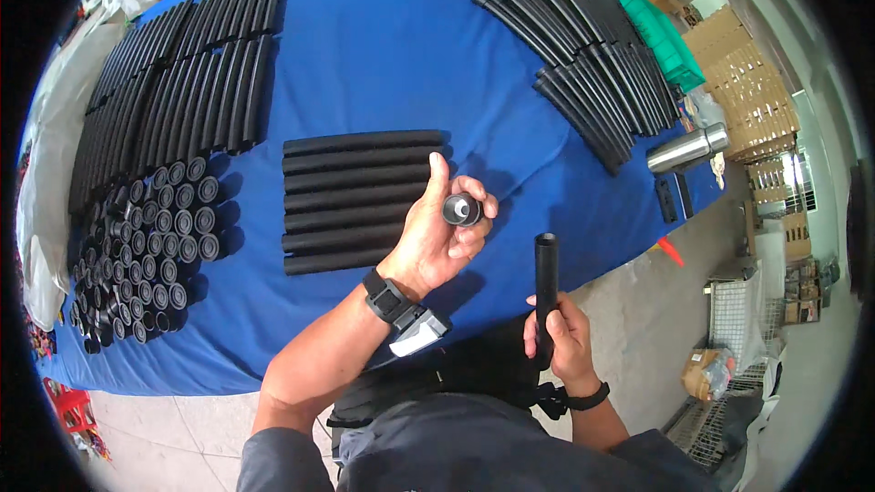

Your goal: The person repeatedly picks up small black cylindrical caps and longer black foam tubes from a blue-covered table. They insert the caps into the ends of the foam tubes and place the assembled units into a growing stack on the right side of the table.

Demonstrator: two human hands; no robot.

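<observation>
My left hand (pixel 430 235) is closed around a short black cylindrical part (pixel 453 211), its round open end facing up with something whitish inside. The thumb points away from me. To the right and nearer my body, my right hand (pixel 570 342) grips the lower part of a smooth black tube (pixel 547 273), held roughly upright with its open end up. The two pieces are apart. Beyond my left hand lies a row of several matt black foam-like tubes (pixel 351 184) side by side on the blue cloth. My left forearm and hand cover some of their right ends.
Many black tubes (pixel 196 82) lie in rows at the far left, with a cluster of round black caps (pixel 164 246) nearer. More black tubes (pixel 592 64) lie far right, near a green crate (pixel 663 41) and a steel flask (pixel 688 148). Blue cloth (pixel 383 36) covers the table.
</observation>
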